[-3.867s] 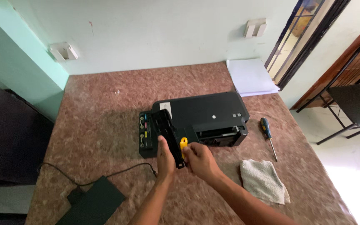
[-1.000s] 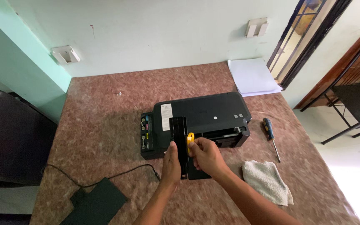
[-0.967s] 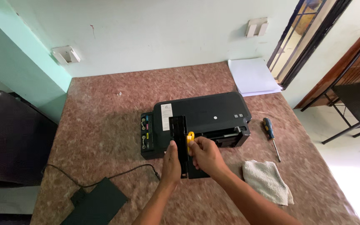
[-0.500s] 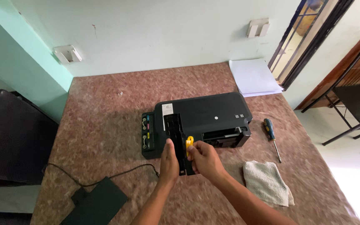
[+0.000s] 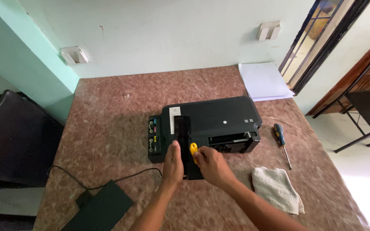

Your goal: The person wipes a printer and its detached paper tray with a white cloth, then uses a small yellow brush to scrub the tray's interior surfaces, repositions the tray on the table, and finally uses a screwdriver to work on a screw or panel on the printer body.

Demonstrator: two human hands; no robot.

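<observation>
Hands on a long black plastic panel (image 5: 185, 145) standing on edge against the near front of the black boxy printer (image 5: 213, 124), mid table (image 5: 108, 128). Left hand (image 5: 173, 164) grip closed on panel's left side; right hand (image 5: 210, 164) pinches small yellow plastic tool (image 5: 193, 149) against it. Panel looks detached, not seated; blue-handled screwdriver (image 5: 281, 137) and white cloth (image 5: 277, 189) lie unused at right.

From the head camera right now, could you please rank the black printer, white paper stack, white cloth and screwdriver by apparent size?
1. black printer
2. white paper stack
3. white cloth, looks close to the paper and lies nearer the camera, so unsure
4. screwdriver
</observation>
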